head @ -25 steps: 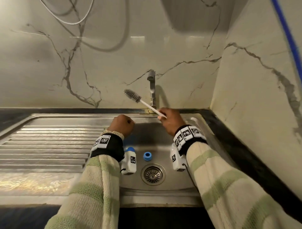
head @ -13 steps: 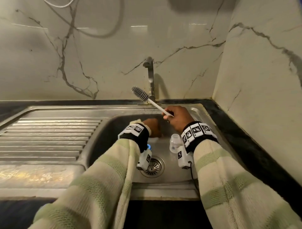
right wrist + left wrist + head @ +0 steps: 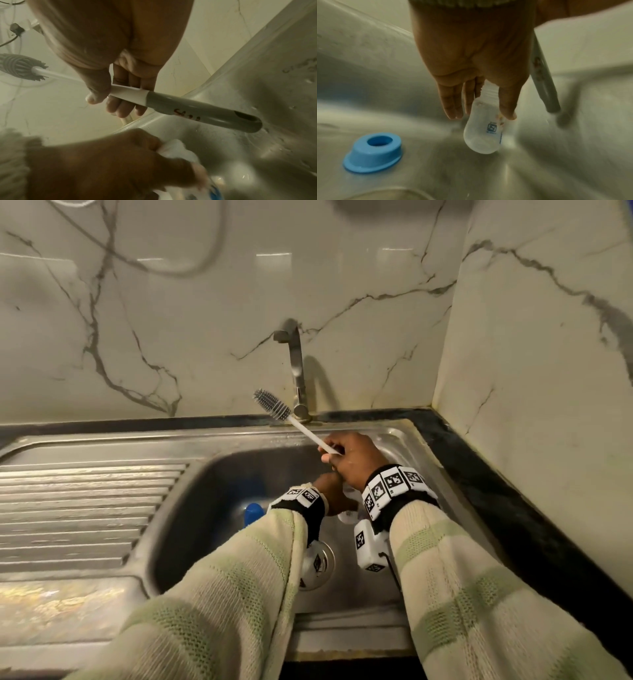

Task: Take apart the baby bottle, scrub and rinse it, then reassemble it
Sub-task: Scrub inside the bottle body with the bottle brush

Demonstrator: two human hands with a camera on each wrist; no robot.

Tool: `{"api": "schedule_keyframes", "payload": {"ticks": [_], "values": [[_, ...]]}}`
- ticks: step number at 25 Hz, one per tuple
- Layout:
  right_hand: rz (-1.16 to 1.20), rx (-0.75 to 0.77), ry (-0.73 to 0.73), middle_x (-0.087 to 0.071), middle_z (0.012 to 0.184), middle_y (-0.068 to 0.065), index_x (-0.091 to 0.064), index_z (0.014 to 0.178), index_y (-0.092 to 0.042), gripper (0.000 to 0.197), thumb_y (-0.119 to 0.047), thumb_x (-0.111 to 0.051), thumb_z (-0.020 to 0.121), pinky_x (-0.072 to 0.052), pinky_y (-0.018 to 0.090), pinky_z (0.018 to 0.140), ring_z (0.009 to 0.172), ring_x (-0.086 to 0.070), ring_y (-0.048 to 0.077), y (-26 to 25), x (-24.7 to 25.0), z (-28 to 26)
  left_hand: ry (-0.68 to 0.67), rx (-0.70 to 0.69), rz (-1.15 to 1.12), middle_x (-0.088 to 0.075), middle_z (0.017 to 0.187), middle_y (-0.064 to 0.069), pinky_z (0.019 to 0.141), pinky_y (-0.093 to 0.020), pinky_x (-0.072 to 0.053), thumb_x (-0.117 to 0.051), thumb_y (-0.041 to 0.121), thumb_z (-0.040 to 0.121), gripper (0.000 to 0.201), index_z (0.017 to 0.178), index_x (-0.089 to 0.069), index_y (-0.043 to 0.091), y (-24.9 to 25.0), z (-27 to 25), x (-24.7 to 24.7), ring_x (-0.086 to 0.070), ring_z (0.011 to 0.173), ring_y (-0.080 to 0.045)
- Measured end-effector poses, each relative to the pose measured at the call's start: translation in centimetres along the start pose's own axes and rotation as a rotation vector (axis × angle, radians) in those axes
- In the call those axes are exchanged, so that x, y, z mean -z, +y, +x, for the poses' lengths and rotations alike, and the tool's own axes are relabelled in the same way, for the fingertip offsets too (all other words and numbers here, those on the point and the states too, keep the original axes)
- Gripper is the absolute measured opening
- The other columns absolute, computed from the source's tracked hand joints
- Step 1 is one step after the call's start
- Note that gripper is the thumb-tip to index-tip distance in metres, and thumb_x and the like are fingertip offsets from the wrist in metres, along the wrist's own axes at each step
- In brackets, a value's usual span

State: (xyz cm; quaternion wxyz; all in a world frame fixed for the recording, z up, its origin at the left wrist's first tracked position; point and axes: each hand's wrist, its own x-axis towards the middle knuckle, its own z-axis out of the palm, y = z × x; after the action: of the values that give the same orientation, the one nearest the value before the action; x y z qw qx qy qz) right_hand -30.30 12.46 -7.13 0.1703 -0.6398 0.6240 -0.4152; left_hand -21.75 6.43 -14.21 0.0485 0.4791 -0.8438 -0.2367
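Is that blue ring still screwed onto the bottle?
Off. The blue ring sits alone on the sink floor, apart from the bottle.

The clear baby bottle point(image 3: 485, 134) — cap off, printed with a small blue square mark — is tilting base-down just above the sink floor. Its blue screw ring point(image 3: 372, 152) is sitting apart to the left, wide flange down, hole facing up. The bottle brush point(image 3: 294, 419) — grey bristled head, white shaft, grey handle end — is angling up to the left.

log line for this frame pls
phase: pickup | left hand: grasping bottle body in sink | right hand: holds bottle brush | blue collar ring: loose on basin floor
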Motion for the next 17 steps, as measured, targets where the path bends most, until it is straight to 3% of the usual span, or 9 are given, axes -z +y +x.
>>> {"api": "schedule_keyframes", "payload": {"ticks": [4,8,10,12,15,17], "values": [[-0.001,0.017,0.021,-0.069,0.082,-0.004,-0.072,0.107,-0.019,0.019,-0.021,-0.067,0.088,-0.047,0.024,0.071,0.075,-0.063,0.012,-0.9,-0.1,-0.3,0.257,0.038,-0.242,-0.066,0.113,0.001,0.084,-0.025,-0.045,-0.08,0.032,0.079,0.054,0.128,-0.06,0.02,-3.6,-3.6,6.4,-0.063,0.101,-0.018],[-0.008,0.068,0.018,-0.063,0.076,-0.01,-0.07,0.112,-0.022,0.021,-0.025,-0.063,0.093,-0.041,0.023,0.071,0.07,-0.058,0.008,-1.6,-0.2,-0.6,0.559,0.088,-0.644,-0.064,0.113,-0.003,0.086,-0.037,-0.057,-0.079,0.045,0.079,0.06,0.128,-0.059,0.017,-7.8,-9.0,10.9,-0.065,0.099,-0.022],[-0.008,0.101,0.013,-0.056,0.07,-0.016,-0.069,0.113,-0.022,0.02,-0.025,-0.057,0.097,-0.038,0.021,0.063,0.066,-0.052,0.0,-1.9,-0.2,-0.7,0.65,0.1,-0.821,-0.068,0.113,-0.011,0.066,-0.043,-0.062,-0.08,0.053,0.075,0.064,0.123,-0.061,0.016,-8.6,-10.5,11.7,-0.07,0.094,-0.027],[-0.017,0.1,0.014,-0.056,0.073,-0.014,-0.068,0.11,-0.019,0.02,-0.023,-0.051,0.099,-0.037,0.02,0.063,0.067,-0.051,0.001,-2.3,-0.6,-0.5,0.736,0.162,-0.963,-0.065,0.111,-0.013,0.05,-0.035,-0.058,-0.08,0.055,0.074,0.067,0.121,-0.057,0.013,-8.9,-11.2,12.3,-0.07,0.091,-0.031],[-0.043,0.073,-0.008,-0.066,0.085,0.0,-0.067,0.103,-0.015,0.014,-0.015,-0.058,0.093,-0.043,0.027,0.073,0.077,-0.06,0.017,-2.7,-1.6,-0.1,0.811,0.225,-1.054,-0.064,0.109,-0.011,0.055,-0.033,-0.058,-0.076,0.057,0.078,0.064,0.117,-0.054,0.012,-9.0,-11.1,12.7,-0.067,0.091,-0.024],[-0.084,0.092,-0.046,-0.068,0.091,0.002,-0.067,0.103,-0.014,0.017,-0.01,-0.062,0.087,-0.045,0.027,0.075,0.084,-0.063,0.021,-2.9,-2.1,-0.1,0.83,0.248,-1.078,-0.063,0.111,-0.01,0.061,-0.034,-0.059,-0.074,0.054,0.081,0.056,0.115,-0.056,0.015,-9.4,-10.7,12.5,-0.065,0.089,-0.02]]}}
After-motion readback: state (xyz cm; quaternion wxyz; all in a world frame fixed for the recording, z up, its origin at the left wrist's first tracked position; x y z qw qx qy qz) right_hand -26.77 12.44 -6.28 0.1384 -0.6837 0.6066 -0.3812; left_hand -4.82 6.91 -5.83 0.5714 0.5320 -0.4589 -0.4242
